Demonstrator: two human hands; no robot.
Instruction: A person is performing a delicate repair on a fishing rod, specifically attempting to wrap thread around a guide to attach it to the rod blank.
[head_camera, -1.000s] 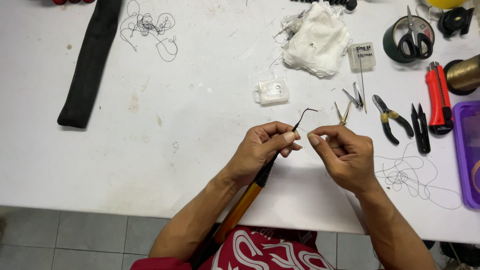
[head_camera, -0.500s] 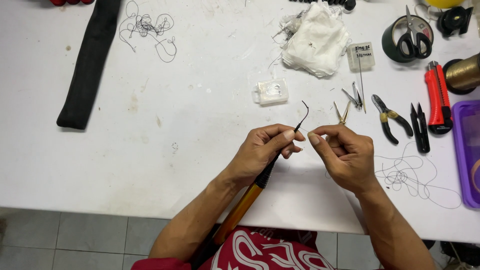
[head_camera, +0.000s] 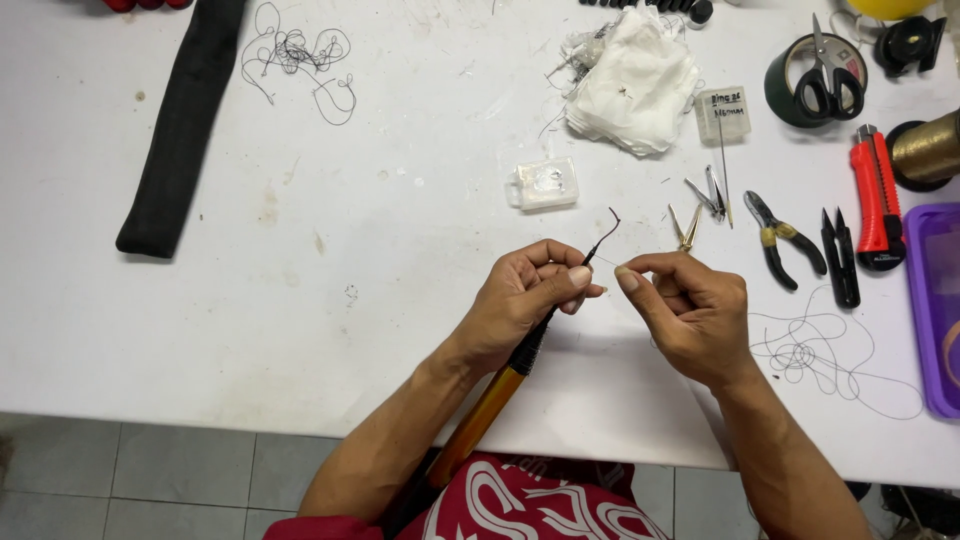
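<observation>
A white table (head_camera: 200, 300) bears pliers (head_camera: 782, 236), scissors (head_camera: 828, 72), gauze (head_camera: 635, 85), thread (head_camera: 300, 55).

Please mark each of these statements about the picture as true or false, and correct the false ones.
1. The left hand holds a thin rod with a black and orange handle. True.
2. The right hand grips the red utility knife. False: the red utility knife lies on the white table, untouched; the right fingers pinch something thin near the rod's tip.
3. The black-handled scissors rest on a dark green roll of tape. True.
4. The long black fabric sleeve lies at the right edge. False: the long black fabric sleeve lies on the left.
</observation>
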